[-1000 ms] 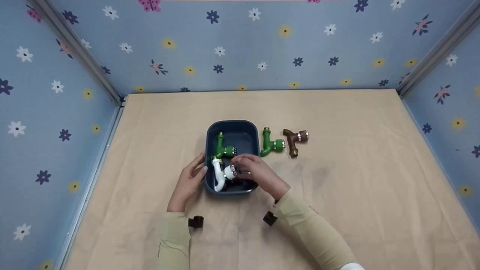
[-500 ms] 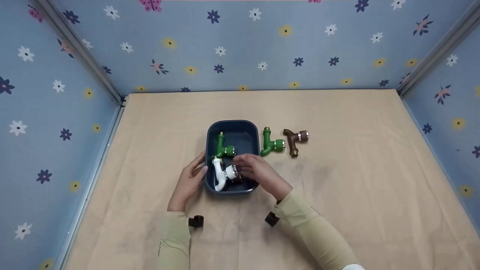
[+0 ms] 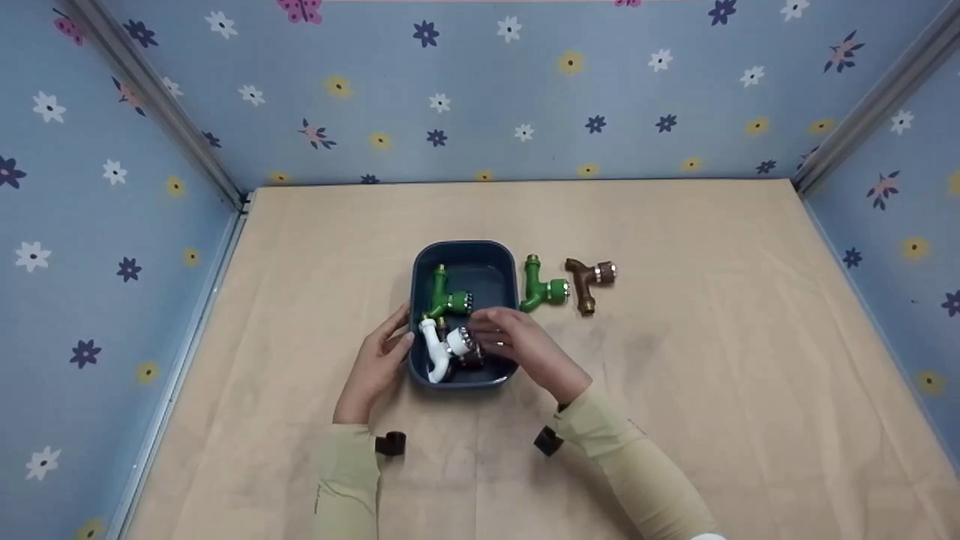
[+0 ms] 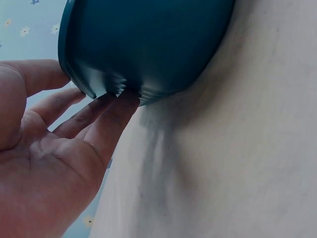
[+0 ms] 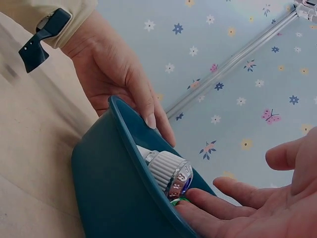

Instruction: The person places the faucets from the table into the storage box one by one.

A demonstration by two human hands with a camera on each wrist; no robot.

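A dark blue plastic bin (image 3: 491, 279) holds a green tap (image 3: 441, 292), a white tap (image 3: 437, 354) and, partly hidden under the white one, a dark brown tap (image 3: 472, 358). My left hand (image 3: 381, 364) rests against the bin's left side. In the left wrist view its straight fingers (image 4: 111, 116) touch the outer wall, with the thumb at the rim. Over the bin's right rim reaches my right hand (image 3: 529, 349). Its fingers are extended beside the white tap's ribbed knob (image 5: 168, 169) and hold nothing; whether a fingertip touches the knob I cannot tell.
Right of the bin, a second green tap (image 3: 537, 289) and another brown tap (image 3: 587, 285) lie on the beige cloth (image 3: 697, 315). Flower-patterned blue panels (image 3: 480, 90) stand behind and at both sides. A dark wrist mount (image 3: 549, 441) sticks out from the right sleeve.
My right hand has drawn back slightly to the right, away from the white tap's knob, and more of the brown tap shows. My left hand stays at the bin's side.
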